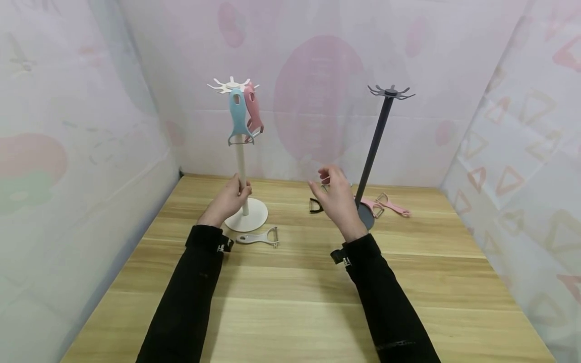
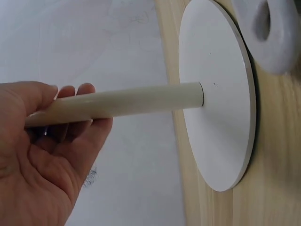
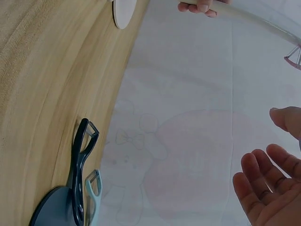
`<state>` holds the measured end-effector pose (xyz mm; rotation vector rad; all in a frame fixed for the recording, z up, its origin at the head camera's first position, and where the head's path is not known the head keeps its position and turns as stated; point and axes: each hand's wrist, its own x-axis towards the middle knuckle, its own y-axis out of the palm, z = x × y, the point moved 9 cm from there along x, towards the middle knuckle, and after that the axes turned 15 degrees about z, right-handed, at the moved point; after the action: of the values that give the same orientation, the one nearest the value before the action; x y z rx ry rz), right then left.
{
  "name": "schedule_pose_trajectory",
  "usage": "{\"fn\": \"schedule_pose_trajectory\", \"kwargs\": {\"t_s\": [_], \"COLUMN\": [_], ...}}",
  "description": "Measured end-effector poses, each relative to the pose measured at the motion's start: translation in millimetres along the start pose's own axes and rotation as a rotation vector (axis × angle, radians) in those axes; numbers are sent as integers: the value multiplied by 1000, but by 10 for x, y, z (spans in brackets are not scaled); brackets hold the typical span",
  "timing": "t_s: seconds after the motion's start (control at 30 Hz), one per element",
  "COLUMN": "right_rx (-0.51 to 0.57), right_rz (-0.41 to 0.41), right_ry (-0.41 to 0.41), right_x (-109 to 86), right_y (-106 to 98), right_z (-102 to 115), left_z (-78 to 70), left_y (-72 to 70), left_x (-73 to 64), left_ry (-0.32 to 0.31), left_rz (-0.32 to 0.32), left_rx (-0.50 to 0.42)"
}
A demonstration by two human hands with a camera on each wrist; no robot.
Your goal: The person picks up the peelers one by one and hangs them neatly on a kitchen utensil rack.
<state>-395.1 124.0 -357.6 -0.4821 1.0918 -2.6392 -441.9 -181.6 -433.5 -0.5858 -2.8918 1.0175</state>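
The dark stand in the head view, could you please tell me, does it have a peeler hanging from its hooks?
No, the dark stand has only bare hooks showing at its top.

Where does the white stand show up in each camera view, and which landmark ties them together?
Head: white stand, left of centre.
Left wrist: pole running sideways from the left, round base right of centre.
Right wrist: at the top, base left of centre, pole reaching the right edge.
Shared landmark: left hand gripping the pole.
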Motion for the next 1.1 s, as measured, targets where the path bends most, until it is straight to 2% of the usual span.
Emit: {"fn": "schedule_pose_trajectory", "kwargs": {"t_s": [0.1,0.23,0.33,0.43,0.57,1.1], "right_rx": [-31,-74,-109,-150,-191,-235], "right_rz": [62,205,296,344,372,413], "right_ry": [-12,-14,-11,-9,8,195], "right_x": [20,52,74,95,122,116], "right_y": [62,258,414,523,600,566], "right_z": [5,15,7,-12,-104,-783], "left_z": [20,22,-9,-43,-69,-104], "left_y": [-38,-88,-133,-194,-256,-264], "left_x": [-3,-27,-36,-47,-62,-91], "left_ry": [15,35,74,115,142,124], "left_rz": [-3,-2,-12,-38,-65,-69], "left_rx": [4,-9,-25,-31,-29,0]}}
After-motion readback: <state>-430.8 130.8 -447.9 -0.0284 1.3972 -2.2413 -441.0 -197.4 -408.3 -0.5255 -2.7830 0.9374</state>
